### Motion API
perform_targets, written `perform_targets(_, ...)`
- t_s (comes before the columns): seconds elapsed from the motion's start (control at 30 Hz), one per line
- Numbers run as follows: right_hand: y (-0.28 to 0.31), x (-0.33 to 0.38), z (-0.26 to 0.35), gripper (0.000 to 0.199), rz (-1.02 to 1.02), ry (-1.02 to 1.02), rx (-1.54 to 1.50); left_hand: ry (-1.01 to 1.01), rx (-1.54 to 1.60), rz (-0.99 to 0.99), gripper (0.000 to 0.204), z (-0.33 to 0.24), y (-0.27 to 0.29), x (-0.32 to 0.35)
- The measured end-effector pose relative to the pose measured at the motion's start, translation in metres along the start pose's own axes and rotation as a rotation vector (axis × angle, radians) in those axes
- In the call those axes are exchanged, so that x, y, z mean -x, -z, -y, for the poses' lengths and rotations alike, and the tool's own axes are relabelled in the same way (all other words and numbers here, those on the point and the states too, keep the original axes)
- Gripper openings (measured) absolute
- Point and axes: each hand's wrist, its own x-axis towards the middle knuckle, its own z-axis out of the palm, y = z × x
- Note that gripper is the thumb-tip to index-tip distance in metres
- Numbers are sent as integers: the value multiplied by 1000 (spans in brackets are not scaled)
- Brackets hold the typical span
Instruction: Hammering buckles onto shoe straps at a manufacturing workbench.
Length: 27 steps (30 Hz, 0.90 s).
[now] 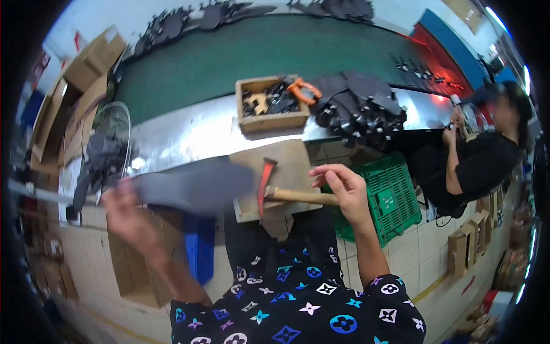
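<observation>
My left hand (pixel 127 213), smeared by motion, grips one end of a long dark grey flat panel (pixel 195 184) whose rounded far end reaches over the wooden board (pixel 289 156). A hammer (pixel 298 195) with a red head and wooden handle lies on that board. My right hand (pixel 346 189) is by the handle's end, its fingers loosely bent and apart, holding nothing that I can see. Beyond the board stands a wooden box (pixel 274 122) of small black parts, with orange-handled pliers (pixel 304 90) on its right edge.
Dark grey panels with black fittings (pixel 361 106) are heaped on the metal ledge, before a green conveyor belt (pixel 258 51). A green crate (pixel 389 198) stands to the right, a blue bin (pixel 199 246) and cardboard box (pixel 134 266) low left. A co-worker (pixel 487 149) sits at right.
</observation>
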Motion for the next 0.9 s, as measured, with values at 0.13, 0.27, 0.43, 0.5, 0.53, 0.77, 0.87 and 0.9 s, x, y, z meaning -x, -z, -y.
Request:
perform_targets(0.13, 46, -25, -27, 22, -479, 105, 408, -101, -239, -373, 40, 95, 43, -92)
perform_targets(0.27, 115, -69, -35, 26, -823, 319, 947, -99, -433, -417, 42, 129, 39, -101)
perform_targets(0.43, 223, -120, -37, 23, -838, -102, 1372, -45, -260, -220, 37, 138, 20, -65)
perform_targets(0.5, 247, -131, -37, 14, -873, 31, 1315, 8, -212, -151, 33, 115, 13, -45)
perform_targets(0.53, 242, -131, -26, 12, -903, 216, 1272, -94, -286, -136, 29, 102, 7, -37)
perform_targets(0.77, 54, -105, 102, 37, -338, 1119, 1256, -542, -31, 340, 67, -78, -63, 37)
perform_targets(0.87, -7, -83, 100, 38, 152, 1297, 960, -636, 85, 583, 74, -117, -73, 55)
perform_targets(0.9, -16, -81, 95, 44, 317, 1258, 796, -655, 139, 600, 65, -119, -74, 56)
